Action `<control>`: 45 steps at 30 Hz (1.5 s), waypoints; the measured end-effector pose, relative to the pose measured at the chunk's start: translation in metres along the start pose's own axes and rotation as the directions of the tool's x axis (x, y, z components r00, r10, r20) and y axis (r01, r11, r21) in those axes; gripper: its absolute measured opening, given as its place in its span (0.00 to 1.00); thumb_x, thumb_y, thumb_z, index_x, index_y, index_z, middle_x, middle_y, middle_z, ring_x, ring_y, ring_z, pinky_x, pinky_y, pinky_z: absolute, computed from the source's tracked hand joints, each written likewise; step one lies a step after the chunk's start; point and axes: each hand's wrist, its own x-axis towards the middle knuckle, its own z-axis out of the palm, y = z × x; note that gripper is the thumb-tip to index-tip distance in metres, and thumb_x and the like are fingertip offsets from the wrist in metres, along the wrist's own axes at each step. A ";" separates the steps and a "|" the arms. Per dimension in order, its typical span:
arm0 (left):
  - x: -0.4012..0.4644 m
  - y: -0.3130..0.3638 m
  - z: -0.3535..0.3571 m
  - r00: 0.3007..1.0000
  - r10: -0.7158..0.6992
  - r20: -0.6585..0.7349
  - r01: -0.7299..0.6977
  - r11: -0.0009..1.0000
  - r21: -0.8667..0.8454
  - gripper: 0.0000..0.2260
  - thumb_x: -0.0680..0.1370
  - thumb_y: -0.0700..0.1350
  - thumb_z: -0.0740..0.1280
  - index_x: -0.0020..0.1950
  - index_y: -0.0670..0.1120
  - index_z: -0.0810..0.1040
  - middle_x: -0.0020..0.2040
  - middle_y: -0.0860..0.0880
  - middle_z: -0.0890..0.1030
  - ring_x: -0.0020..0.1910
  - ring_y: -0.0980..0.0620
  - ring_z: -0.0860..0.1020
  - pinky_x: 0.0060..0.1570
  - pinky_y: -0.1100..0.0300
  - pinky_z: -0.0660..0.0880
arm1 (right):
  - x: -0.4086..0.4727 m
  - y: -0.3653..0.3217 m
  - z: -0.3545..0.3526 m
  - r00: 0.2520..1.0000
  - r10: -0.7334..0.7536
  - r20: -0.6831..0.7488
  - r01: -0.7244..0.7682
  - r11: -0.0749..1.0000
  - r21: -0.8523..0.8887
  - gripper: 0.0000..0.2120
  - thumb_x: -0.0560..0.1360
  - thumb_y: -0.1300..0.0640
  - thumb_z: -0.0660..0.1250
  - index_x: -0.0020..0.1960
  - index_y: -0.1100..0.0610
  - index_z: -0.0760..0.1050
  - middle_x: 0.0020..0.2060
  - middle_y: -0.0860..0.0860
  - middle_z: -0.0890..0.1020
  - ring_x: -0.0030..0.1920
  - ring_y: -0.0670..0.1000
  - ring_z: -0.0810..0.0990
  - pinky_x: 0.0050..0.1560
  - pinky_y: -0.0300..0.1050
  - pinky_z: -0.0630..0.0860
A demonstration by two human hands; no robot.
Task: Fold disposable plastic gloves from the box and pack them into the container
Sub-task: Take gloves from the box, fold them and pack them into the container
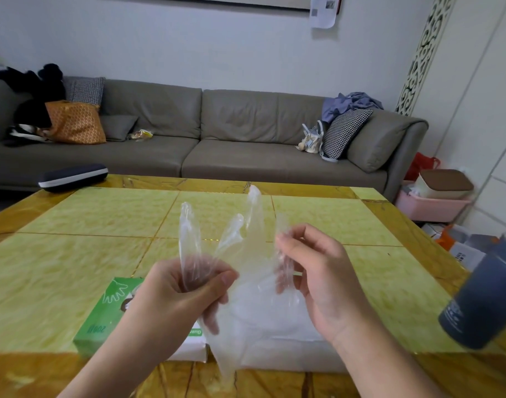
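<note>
A clear plastic glove (247,254) hangs in the air over the table, its fingers pointing up and its cuff trailing down. My left hand (185,294) grips the glove's left side, with one glove finger sticking up out of my fist. My right hand (312,271) pinches the glove's right edge between thumb and fingertips. Under my left wrist lies the green and white glove box (102,320), partly hidden by my arm. A whitish translucent container (289,349) sits behind the glove near the table's front edge; its outline is blurred by the plastic.
A dark grey cylindrical can (484,297) stands at the right edge of the yellow-green table (73,239). A dark glasses case (73,177) lies at the far left corner. Beyond the table is a grey sofa (231,139) with bags and cushions.
</note>
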 end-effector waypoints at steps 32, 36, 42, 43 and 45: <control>-0.018 0.050 0.032 0.850 0.502 -0.158 -0.439 0.842 0.313 0.06 0.77 0.48 0.70 0.45 0.47 0.78 0.37 0.52 0.77 0.38 0.52 0.76 0.38 0.63 0.72 | 0.017 -0.006 -0.090 0.989 0.065 -0.132 -0.136 0.757 -0.639 0.08 0.81 0.56 0.71 0.46 0.61 0.81 0.24 0.49 0.74 0.23 0.46 0.69 0.24 0.36 0.67; 0.007 0.046 0.083 0.883 0.360 0.302 -0.464 0.569 0.679 0.08 0.81 0.50 0.67 0.59 0.60 0.77 0.53 0.63 0.75 0.54 0.61 0.75 0.51 0.68 0.73 | 0.015 0.001 -0.086 0.995 0.087 -0.050 -0.095 0.652 -0.752 0.09 0.78 0.58 0.70 0.41 0.61 0.77 0.23 0.47 0.73 0.22 0.47 0.70 0.23 0.38 0.66; 0.038 -0.004 0.099 0.896 -0.280 0.345 -0.225 0.385 0.895 0.22 0.80 0.58 0.68 0.72 0.57 0.70 0.64 0.56 0.75 0.63 0.53 0.75 0.61 0.54 0.75 | 0.019 0.007 -0.092 0.998 0.007 -0.058 -0.054 0.477 -0.877 0.06 0.76 0.55 0.73 0.41 0.52 0.79 0.36 0.46 0.81 0.33 0.45 0.78 0.32 0.40 0.72; 0.040 -0.007 0.098 0.876 -0.341 0.341 -0.201 0.383 0.901 0.24 0.79 0.61 0.69 0.73 0.58 0.70 0.63 0.56 0.75 0.62 0.53 0.76 0.60 0.55 0.75 | 0.020 0.007 -0.092 0.998 -0.008 -0.066 -0.055 0.452 -0.890 0.06 0.76 0.56 0.74 0.42 0.52 0.79 0.38 0.45 0.81 0.35 0.45 0.79 0.32 0.40 0.73; 0.044 -0.010 0.098 0.851 -0.400 0.341 -0.185 0.379 0.907 0.27 0.77 0.64 0.70 0.74 0.60 0.69 0.63 0.57 0.75 0.60 0.54 0.76 0.60 0.55 0.75 | 0.021 0.009 -0.094 0.996 -0.032 -0.083 -0.064 0.395 -0.916 0.06 0.76 0.59 0.72 0.41 0.52 0.78 0.40 0.46 0.81 0.36 0.47 0.81 0.35 0.47 0.80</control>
